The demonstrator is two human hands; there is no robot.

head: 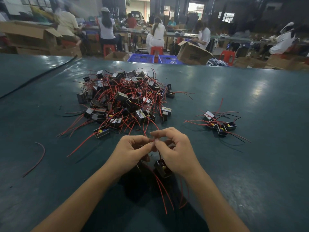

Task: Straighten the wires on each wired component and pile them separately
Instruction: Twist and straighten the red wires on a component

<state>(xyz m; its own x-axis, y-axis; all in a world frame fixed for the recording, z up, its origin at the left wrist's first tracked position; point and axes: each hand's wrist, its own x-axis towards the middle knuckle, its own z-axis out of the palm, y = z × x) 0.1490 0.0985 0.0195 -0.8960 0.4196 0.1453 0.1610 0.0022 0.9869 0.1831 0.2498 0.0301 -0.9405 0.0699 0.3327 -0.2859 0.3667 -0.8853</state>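
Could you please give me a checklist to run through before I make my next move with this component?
1. Grip: left hand and right hand both pinch one red wire: ok.
2. Component below the hands, clear of the big pile and the small pile: ok.
3. Trailing wires straight: they curve, not ok.
4. Pinched wire free of the big pile: cannot tell.
5. Small pile apart from the big pile: ok.

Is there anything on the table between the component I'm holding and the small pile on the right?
Nothing visible. Only bare table lies between the held component and the small pile. The big tangled pile sits ahead, off that path.
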